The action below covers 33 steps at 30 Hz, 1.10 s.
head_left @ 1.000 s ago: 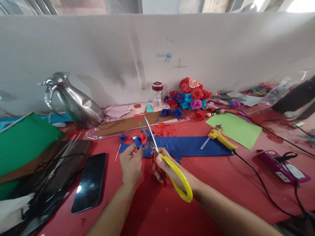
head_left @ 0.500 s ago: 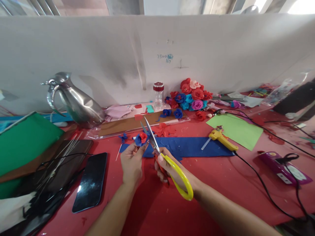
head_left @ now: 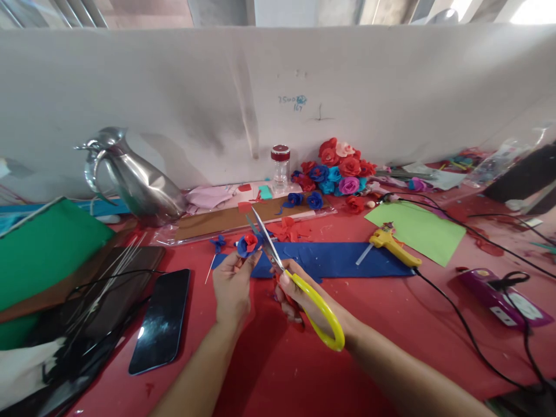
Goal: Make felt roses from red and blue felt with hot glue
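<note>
Between the thumb and fingers of my left hand [head_left: 233, 284] is a small paper flower [head_left: 249, 245] with a red centre and blue outer petals. My right hand [head_left: 295, 289] grips yellow-handled scissors [head_left: 319, 310]. Their blades are parted and point up and to the left, beside the flower's right edge. Behind both hands lies a long blue strip [head_left: 339, 259]. Red paper petals [head_left: 289, 230] are just past the strip, and a blue petal piece [head_left: 218, 243] on a thin stick is left of the flower.
A yellow glue gun [head_left: 393, 243] rests on the blue strip and green sheet [head_left: 419, 229]. A phone [head_left: 160, 321] lies at left, near a steel jug [head_left: 139, 179]. Paper roses [head_left: 347, 168] and a jar [head_left: 280, 168] stand at the back; a purple power strip [head_left: 501, 298] is right.
The scissors' handle has swung slightly right, and the blades sit a little closer to the flower. The flower has turned slightly in my left hand.
</note>
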Each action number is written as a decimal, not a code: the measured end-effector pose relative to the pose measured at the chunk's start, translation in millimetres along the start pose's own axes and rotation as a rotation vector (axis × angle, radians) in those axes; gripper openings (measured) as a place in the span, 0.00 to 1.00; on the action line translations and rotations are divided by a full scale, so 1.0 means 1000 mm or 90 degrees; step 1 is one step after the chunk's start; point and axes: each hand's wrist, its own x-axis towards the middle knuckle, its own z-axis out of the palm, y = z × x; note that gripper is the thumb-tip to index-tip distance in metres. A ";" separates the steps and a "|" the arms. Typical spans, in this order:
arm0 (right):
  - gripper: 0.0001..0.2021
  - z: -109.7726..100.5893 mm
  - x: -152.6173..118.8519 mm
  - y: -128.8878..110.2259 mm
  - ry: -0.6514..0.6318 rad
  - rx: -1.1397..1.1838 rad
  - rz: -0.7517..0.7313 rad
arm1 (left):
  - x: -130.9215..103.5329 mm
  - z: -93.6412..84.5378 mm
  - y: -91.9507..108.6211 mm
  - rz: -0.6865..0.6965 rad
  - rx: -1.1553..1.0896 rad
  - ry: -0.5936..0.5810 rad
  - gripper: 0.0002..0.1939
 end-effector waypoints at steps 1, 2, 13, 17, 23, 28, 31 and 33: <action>0.29 0.000 0.000 -0.001 0.003 -0.007 0.004 | 0.000 0.000 0.000 0.001 -0.002 0.000 0.12; 0.29 0.000 -0.001 -0.002 0.004 -0.012 0.007 | 0.000 0.000 0.000 0.001 -0.003 0.001 0.12; 0.26 -0.007 0.001 -0.011 0.066 -0.122 -0.006 | 0.004 -0.004 -0.004 0.006 0.005 0.008 0.10; 0.20 -0.039 0.015 -0.008 0.235 -0.355 -0.077 | 0.005 -0.004 -0.008 0.023 0.023 0.019 0.10; 0.24 -0.072 0.038 -0.020 0.336 -0.925 -0.057 | 0.010 -0.004 -0.015 0.020 0.006 0.071 0.11; 0.25 -0.084 0.073 -0.039 0.199 -1.075 -0.038 | 0.015 -0.005 -0.019 0.025 -0.013 0.073 0.10; 0.24 -0.097 0.093 -0.047 0.184 -1.071 -0.057 | 0.015 -0.007 -0.019 0.025 -0.001 0.054 0.09; 0.23 -0.103 0.100 -0.050 0.197 -1.060 -0.072 | 0.014 -0.007 -0.019 0.017 0.009 0.036 0.10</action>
